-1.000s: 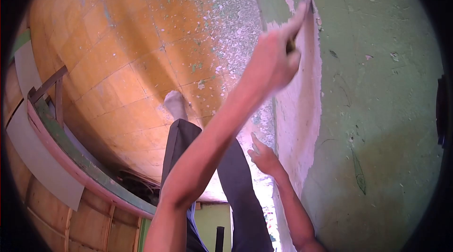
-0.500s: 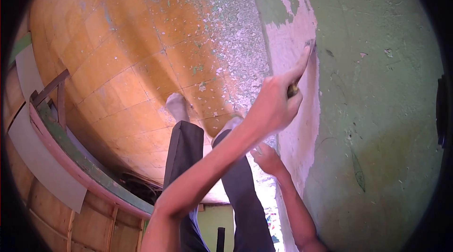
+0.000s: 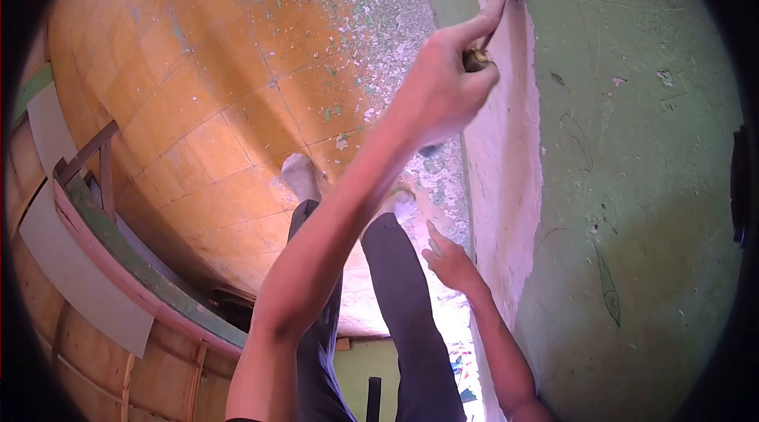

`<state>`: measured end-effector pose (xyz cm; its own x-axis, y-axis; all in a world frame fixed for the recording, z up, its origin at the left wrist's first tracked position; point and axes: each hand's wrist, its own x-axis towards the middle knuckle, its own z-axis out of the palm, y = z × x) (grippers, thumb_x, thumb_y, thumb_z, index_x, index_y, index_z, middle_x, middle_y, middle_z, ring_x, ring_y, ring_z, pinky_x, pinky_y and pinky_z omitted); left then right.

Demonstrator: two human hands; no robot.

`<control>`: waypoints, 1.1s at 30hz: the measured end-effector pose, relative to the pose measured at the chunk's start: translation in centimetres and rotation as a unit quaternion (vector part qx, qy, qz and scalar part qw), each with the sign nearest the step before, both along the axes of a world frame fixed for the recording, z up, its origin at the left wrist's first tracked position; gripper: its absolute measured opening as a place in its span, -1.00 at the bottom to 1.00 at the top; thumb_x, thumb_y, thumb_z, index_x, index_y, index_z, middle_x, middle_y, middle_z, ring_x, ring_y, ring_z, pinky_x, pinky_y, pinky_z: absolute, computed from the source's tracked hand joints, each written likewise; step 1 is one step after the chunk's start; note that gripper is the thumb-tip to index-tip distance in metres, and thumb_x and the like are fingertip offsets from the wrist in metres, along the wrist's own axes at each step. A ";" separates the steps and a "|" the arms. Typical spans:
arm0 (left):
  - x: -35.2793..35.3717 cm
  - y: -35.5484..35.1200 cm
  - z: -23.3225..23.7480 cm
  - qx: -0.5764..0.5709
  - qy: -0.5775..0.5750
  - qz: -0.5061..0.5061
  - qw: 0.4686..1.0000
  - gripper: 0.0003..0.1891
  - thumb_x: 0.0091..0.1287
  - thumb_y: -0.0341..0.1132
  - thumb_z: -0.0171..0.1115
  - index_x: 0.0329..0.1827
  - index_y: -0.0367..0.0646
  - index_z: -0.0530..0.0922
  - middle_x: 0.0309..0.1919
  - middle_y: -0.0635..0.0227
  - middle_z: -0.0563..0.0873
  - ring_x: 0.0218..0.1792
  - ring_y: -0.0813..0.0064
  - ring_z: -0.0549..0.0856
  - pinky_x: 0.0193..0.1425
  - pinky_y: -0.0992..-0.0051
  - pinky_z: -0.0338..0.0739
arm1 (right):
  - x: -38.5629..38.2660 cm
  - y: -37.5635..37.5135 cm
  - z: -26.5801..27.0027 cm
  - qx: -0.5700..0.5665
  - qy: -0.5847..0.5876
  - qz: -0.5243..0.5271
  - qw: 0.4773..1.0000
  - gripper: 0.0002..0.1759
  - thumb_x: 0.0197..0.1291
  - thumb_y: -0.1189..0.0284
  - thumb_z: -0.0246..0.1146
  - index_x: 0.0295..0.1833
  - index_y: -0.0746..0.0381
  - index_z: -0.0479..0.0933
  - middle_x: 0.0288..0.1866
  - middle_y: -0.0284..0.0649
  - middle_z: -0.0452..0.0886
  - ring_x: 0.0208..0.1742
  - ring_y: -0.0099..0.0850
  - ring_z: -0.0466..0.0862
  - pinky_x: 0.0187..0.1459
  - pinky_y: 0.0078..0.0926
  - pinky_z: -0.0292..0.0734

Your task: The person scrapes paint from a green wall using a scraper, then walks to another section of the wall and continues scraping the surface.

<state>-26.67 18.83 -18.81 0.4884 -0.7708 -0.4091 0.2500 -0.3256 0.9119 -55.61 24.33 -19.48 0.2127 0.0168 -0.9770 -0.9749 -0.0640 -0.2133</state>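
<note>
My left hand point(image 3: 458, 74) is closed round a scraper point(image 3: 476, 60), its index finger stretched along the tool. The scraper's blade is against the wall, near the top of a pale strip point(image 3: 506, 145) bared of green paint. Green paint point(image 3: 632, 185) still covers the wall to the right of this strip. Lower down, my right hand point(image 3: 451, 264) hangs near the foot of the wall, index finger pointing out and the other fingers curled. A small light thing shows between its thumb and finger; I cannot tell what it is.
Paint flakes point(image 3: 387, 35) lie thick on the orange tiled floor point(image 3: 213, 98) along the wall. My bare feet point(image 3: 299, 175) stand on the tiles. At the left is a curved-looking wooden piece of furniture point(image 3: 142, 264) with a green and pink edge.
My left hand has moved the scraper up along the wall, to the upper end of the pale strip. My right hand has stayed nearly in place.
</note>
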 end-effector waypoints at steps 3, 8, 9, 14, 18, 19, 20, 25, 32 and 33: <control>-2.2 1.1 0.6 0.003 0.010 -0.016 1.000 -0.16 0.16 -0.59 0.03 0.61 0.15 0.24 -0.59 0.19 0.30 -0.51 0.58 0.33 -0.34 0.53 0.39 | -0.7 0.4 -0.1 -0.005 -0.015 0.001 1.000 -0.23 0.34 0.28 0.12 0.62 0.20 0.08 0.22 0.37 0.53 0.32 0.22 0.49 0.35 -0.07 0.38; -0.6 -0.4 -0.9 -0.009 -0.007 0.011 1.000 -0.18 0.22 -0.54 0.08 0.62 0.19 0.23 -0.57 0.45 0.38 -0.52 0.68 0.36 -0.41 0.54 0.34 | 0.7 -0.5 0.9 -0.003 0.009 0.011 1.000 -0.22 0.35 0.29 0.12 0.62 0.20 0.07 0.21 0.37 0.53 0.31 0.22 0.50 0.34 -0.07 0.38; 0.5 -1.3 -2.2 -0.010 -0.023 0.035 0.999 -0.20 0.25 -0.52 0.10 0.62 0.19 0.23 -0.57 0.57 0.35 -0.52 0.72 0.35 -0.44 0.53 0.32 | 0.4 -0.1 0.8 -0.002 0.005 0.010 1.000 -0.22 0.35 0.29 0.12 0.62 0.20 0.06 0.20 0.37 0.54 0.31 0.22 0.50 0.34 -0.07 0.38; -1.9 0.9 -1.7 -0.002 0.014 -0.031 0.999 -0.20 0.26 -0.51 0.10 0.62 0.23 0.23 -0.54 0.58 0.32 -0.49 0.70 0.34 -0.40 0.52 0.30 | 0.3 -0.6 0.6 -0.007 0.005 0.016 1.000 -0.22 0.35 0.30 0.11 0.63 0.20 0.05 0.20 0.38 0.54 0.30 0.21 0.51 0.34 -0.08 0.38; -2.9 2.8 -1.0 -0.005 0.036 -0.067 0.997 -0.18 0.28 -0.54 0.09 0.64 0.25 0.19 -0.57 0.59 0.33 -0.57 0.73 0.36 -0.50 0.53 0.33 | 0.7 -0.6 0.4 0.008 0.016 0.011 1.000 -0.22 0.35 0.30 0.11 0.63 0.21 0.05 0.21 0.39 0.53 0.31 0.21 0.51 0.34 -0.10 0.38; -1.3 1.7 -2.2 -0.008 0.039 -0.047 0.998 -0.18 0.29 -0.54 0.09 0.64 0.25 0.17 -0.58 0.59 0.34 -0.60 0.73 0.37 -0.53 0.53 0.33 | 0.6 -0.4 0.3 0.019 0.019 0.002 1.000 -0.22 0.35 0.30 0.11 0.63 0.21 0.05 0.22 0.39 0.52 0.31 0.21 0.51 0.35 -0.11 0.38; -0.2 0.8 -3.4 -0.013 0.043 -0.029 0.999 -0.18 0.29 -0.54 0.09 0.64 0.24 0.16 -0.59 0.59 0.35 -0.63 0.73 0.38 -0.57 0.53 0.33 | 0.4 -0.2 0.3 0.028 0.022 -0.010 0.999 -0.22 0.35 0.30 0.11 0.63 0.22 0.05 0.23 0.39 0.52 0.32 0.21 0.51 0.35 -0.12 0.38; -2.4 1.0 -2.5 0.019 0.104 -0.013 0.994 -0.20 0.30 -0.52 0.10 0.65 0.15 0.16 -0.65 0.56 0.38 -0.70 0.72 0.37 -0.62 0.54 0.33 | 0.3 -0.7 0.3 0.031 0.029 -0.016 0.999 -0.21 0.36 0.29 0.12 0.63 0.21 0.04 0.28 0.36 0.50 0.37 0.18 0.47 0.38 -0.14 0.36; -0.3 -0.3 -3.7 0.079 0.156 0.016 0.984 -0.23 0.30 -0.51 0.12 0.63 0.05 0.20 -0.67 0.44 0.49 -0.72 0.61 0.50 -0.64 0.49 0.46 | -0.9 0.6 -0.3 0.006 -0.005 -0.008 1.000 -0.24 0.36 0.30 0.14 0.62 0.22 0.11 0.15 0.26 0.60 -0.08 -0.18 0.67 0.12 -0.32 0.51; 0.6 -0.8 -4.7 0.064 0.183 0.022 0.981 -0.23 0.29 -0.51 0.12 0.63 0.04 0.19 -0.67 0.44 0.50 -0.72 0.61 0.50 -0.65 0.49 0.45 | -1.1 0.7 -0.4 0.011 0.000 -0.006 1.000 -0.24 0.36 0.30 0.14 0.62 0.22 0.11 0.15 0.25 0.61 -0.09 -0.19 0.67 0.11 -0.32 0.51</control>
<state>-26.11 17.98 -23.53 0.3229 -0.6831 -0.6551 0.5691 -0.4129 0.7111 -56.76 25.06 -19.83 0.2134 0.0350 -0.9763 -0.9755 -0.0471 -0.2149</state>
